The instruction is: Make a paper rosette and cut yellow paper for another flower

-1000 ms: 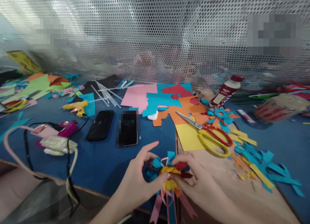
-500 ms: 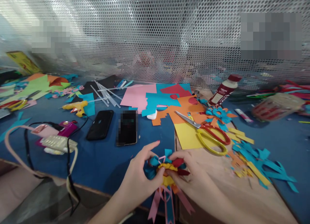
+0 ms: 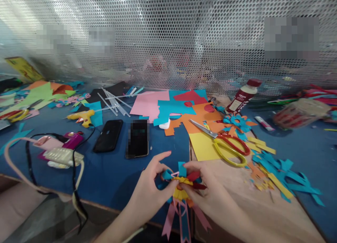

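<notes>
Fingers of the left hand (image 3: 151, 194) and the right hand (image 3: 214, 199) stay clenched on the paper rosette (image 3: 182, 181), which has risen slightly above the near edge of the blue surface (image 3: 110, 176), petals squeezed closer, ribbon tails dangling.

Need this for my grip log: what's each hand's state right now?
Left hand: closed, pinching the paper flower, index finger raised.
Right hand: closed, pinching the same paper flower from the other side.

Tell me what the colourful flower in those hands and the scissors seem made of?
The flower looks like matte coloured paper: flat folded loops and cut strips. The scissors have shiny, likely metal blades and glossy yellow-and-red handles, probably plastic.
</notes>
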Demonstrator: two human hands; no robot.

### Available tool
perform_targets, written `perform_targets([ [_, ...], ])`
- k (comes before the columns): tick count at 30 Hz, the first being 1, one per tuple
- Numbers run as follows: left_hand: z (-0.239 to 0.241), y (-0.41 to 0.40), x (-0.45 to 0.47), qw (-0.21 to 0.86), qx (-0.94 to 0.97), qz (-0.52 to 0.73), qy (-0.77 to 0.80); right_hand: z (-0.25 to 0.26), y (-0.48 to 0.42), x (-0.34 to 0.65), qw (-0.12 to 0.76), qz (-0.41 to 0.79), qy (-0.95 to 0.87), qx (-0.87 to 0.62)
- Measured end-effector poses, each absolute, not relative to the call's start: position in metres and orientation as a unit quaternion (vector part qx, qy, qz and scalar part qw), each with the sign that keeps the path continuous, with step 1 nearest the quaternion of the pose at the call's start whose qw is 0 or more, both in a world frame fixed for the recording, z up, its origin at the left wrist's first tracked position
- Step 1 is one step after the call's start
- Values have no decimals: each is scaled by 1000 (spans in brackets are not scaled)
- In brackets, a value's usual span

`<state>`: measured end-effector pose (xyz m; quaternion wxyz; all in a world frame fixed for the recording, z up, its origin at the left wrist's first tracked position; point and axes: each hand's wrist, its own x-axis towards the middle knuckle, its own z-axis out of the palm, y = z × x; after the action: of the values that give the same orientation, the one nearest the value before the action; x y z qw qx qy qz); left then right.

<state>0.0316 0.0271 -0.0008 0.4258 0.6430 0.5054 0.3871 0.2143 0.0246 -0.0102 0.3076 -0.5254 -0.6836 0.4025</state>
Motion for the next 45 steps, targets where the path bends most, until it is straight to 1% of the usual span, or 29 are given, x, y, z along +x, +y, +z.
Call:
perform_targets([
  [5,-2,28,30,426,641,376,515,-10,24,214,315,388,-691,-522],
  [7,1,29,27,409,657,364,518,-7,26,214,316,400,-684,-522],
  [11,2,35,13,329,711,339,520,-1,36,218,324,404,-667,-536],
  [14,-3,40,3,231,738,317,549,3,47,223,322,382,-665,-556],
  [17,-10,41,-1,163,768,282,552,6,55,228,290,369,-672,-572],
  [21,-15,39,1,129,781,255,556,8,62,233,245,338,-692,-590],
  [25,-13,39,3,120,784,248,556,5,63,234,225,306,-710,-593],
  [28,-11,39,3,128,780,269,551,4,63,232,230,313,-703,-596],
  [34,-3,32,4,132,757,295,568,8,63,222,289,419,-620,-597],
  [37,2,30,5,140,742,326,569,9,62,218,288,462,-603,-584],
  [40,5,30,4,152,730,343,571,6,61,216,264,426,-639,-583],
  [45,6,34,3,180,719,348,573,2,61,217,228,272,-726,-589],
])
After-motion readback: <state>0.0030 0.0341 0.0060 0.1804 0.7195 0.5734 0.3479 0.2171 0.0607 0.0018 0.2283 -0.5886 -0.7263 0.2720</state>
